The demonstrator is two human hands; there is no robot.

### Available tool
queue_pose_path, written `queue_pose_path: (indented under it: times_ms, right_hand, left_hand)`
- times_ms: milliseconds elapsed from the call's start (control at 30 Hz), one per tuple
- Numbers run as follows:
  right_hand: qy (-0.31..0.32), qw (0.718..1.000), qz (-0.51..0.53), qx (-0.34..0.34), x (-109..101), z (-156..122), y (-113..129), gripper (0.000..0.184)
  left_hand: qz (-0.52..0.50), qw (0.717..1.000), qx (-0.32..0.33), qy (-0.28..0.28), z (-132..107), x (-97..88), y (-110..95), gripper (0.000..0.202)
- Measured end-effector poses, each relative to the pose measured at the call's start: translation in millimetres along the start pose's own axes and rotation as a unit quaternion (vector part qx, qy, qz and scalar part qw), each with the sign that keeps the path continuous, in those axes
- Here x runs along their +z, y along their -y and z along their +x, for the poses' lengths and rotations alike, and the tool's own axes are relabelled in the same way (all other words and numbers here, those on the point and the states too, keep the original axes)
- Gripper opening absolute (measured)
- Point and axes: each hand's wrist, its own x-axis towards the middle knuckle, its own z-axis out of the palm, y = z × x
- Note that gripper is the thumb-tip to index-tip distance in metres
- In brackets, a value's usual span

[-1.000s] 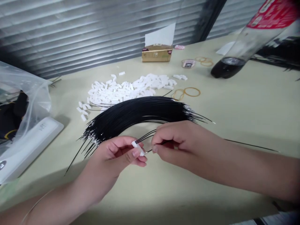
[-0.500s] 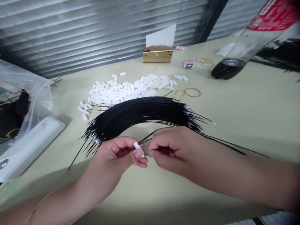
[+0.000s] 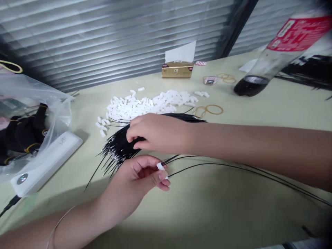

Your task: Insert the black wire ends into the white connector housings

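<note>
My left hand [image 3: 145, 173] pinches a small white connector [image 3: 160, 167] with thin black wires [image 3: 233, 167] trailing from it to the right across the table. My right hand [image 3: 153, 133] reaches left over the curved bundle of black wires [image 3: 118, 145] and its fingers close on the bundle near the silvery tips. Behind the bundle lies a pile of white connectors [image 3: 147, 103].
A clear plastic bag [image 3: 28, 114] holding dark items and a white box-shaped device [image 3: 46, 162] sit at the left. Rubber bands [image 3: 210, 110], a gold tissue box [image 3: 177, 69] and a tilted bottle of dark drink [image 3: 275, 55] stand farther back on the pale table [image 3: 259, 110].
My right hand left the connector and moved left and up onto the wire bundle. My left hand kept hold of the connector. The camera view shifted slightly.
</note>
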Motion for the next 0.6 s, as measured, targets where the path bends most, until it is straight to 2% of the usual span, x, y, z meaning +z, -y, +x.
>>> queue_pose_path:
  times_ms: [100, 167, 267, 333, 400, 467, 600]
  right_hand:
    - [0.043, 0.996, -0.013, -0.076, 19.2, 23.5, -9.7, 0.012]
    - [0.034, 0.994, -0.021, -0.099, 18.8, 23.5, -11.9, 0.014]
    - [-0.045, 0.997, -0.021, -0.060, -2.3, 2.2, -4.6, 0.013]
    - [-0.127, 0.992, -0.006, -0.016, -20.4, -21.5, 5.3, 0.010]
    - [-0.171, 0.985, 0.037, 0.013, -32.1, -47.9, 14.9, 0.010]
    - [-0.147, 0.981, 0.116, 0.057, -33.2, -72.0, 20.4, 0.012]
    - [-0.031, 0.956, 0.226, 0.186, -13.7, -96.8, 14.7, 0.017]
  left_hand:
    - [-0.008, 1.000, -0.003, 0.002, 0.0, -0.4, 0.4, 0.007]
    - [-0.013, 1.000, -0.001, 0.003, 0.4, -1.3, 0.5, 0.007]
    - [-0.020, 1.000, 0.006, 0.008, 1.1, -3.6, 0.2, 0.007]
    - [-0.028, 0.999, 0.009, 0.012, 1.3, -5.1, 0.4, 0.008]
    - [-0.040, 0.999, 0.009, 0.014, 1.5, -6.1, 1.0, 0.008]
    - [-0.055, 0.998, 0.010, 0.011, 1.9, -6.5, 2.0, 0.008]
    - [-0.064, 0.998, 0.006, 0.004, 3.0, -7.1, 2.9, 0.006]
